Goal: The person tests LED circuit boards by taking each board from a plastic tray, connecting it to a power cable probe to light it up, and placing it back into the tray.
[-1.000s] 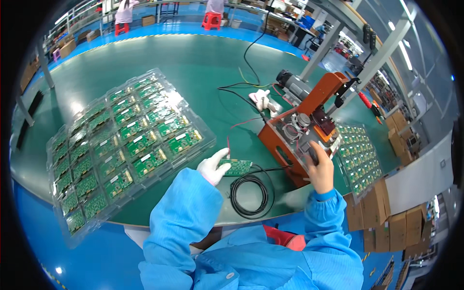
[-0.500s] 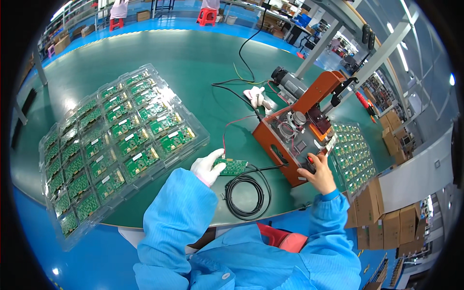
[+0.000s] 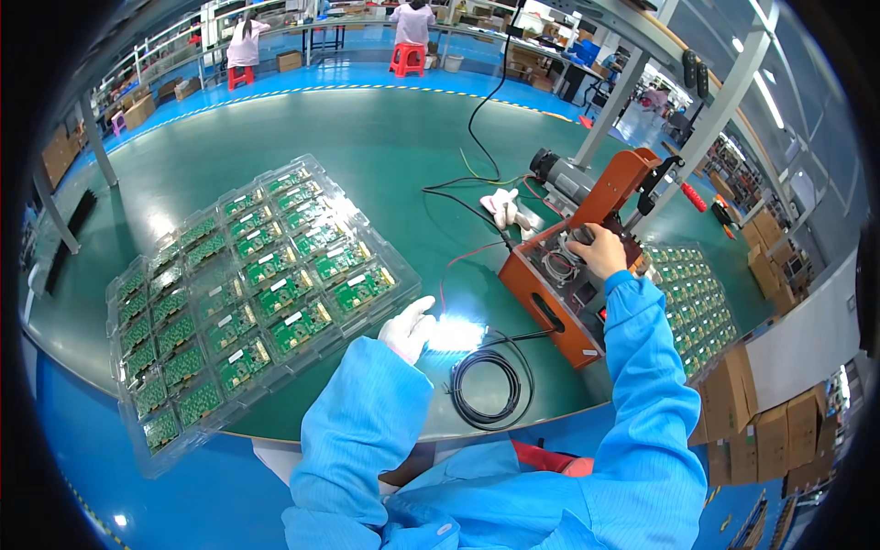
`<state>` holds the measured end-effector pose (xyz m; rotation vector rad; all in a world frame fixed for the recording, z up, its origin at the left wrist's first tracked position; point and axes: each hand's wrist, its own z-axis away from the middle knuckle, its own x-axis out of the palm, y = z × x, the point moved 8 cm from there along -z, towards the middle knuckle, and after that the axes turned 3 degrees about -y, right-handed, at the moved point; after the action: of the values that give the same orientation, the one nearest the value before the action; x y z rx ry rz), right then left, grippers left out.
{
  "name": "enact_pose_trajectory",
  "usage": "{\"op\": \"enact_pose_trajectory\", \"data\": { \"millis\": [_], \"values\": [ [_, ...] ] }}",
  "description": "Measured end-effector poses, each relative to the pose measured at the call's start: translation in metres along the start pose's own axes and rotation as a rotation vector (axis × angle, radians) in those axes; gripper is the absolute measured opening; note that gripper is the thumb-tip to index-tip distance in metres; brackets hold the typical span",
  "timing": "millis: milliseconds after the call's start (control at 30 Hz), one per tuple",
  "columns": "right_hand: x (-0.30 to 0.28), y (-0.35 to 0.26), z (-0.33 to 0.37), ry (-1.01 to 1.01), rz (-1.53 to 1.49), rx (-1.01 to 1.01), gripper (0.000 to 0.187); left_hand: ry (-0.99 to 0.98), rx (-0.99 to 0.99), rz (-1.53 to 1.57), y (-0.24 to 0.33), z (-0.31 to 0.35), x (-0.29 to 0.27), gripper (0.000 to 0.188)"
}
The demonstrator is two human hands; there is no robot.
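My left hand (image 3: 410, 325), in a white glove, lies on the green table with its fingers on the edge of a small circuit board (image 3: 456, 334) that is washed out by glare. My right hand (image 3: 598, 251) is bare. It reaches over the top of an orange test fixture (image 3: 550, 307), fingers curled on a grey round part (image 3: 577, 236) there. A clear tray of green circuit boards (image 3: 247, 284) sits to the left of my left hand. Both my sleeves are blue.
A coiled black cable (image 3: 490, 385) lies at the table's near edge. A second tray of boards (image 3: 689, 293) sits right of the fixture. White gloves (image 3: 506, 209) and wires lie behind it. Cardboard boxes (image 3: 770, 431) stand at the right. People sit on red stools (image 3: 408, 57) far back.
My right hand has moved from the fixture's near front up onto its top. My left hand has stayed by the small board, which now shows as a bright glare.
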<state>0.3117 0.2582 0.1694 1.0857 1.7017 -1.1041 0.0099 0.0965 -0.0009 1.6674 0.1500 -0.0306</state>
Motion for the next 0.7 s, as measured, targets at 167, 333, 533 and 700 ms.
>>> {"op": "enact_pose_trajectory", "data": {
  "millis": [167, 333, 533, 700],
  "values": [
    [-0.036, 0.023, 0.039, 0.083, -0.172, 0.054, 0.053, 0.006, 0.037, -0.147, 0.012, -0.002, -0.003, 0.034],
    [-0.018, 0.056, 0.071, -0.14, -0.457, 0.176, 0.051, 0.036, 0.142, -0.149, 0.013, -0.005, -0.004, 0.032],
    [-0.042, -0.015, 0.103, -0.124, -0.97, 0.065, 0.016, 0.024, 0.119, -0.149, 0.014, -0.001, -0.005, 0.033],
    [0.025, -0.076, 0.125, -0.491, -1.312, 0.119, 0.024, -0.01, 0.055, -0.174, 0.013, 0.0, -0.004, 0.034]
  ]
}}
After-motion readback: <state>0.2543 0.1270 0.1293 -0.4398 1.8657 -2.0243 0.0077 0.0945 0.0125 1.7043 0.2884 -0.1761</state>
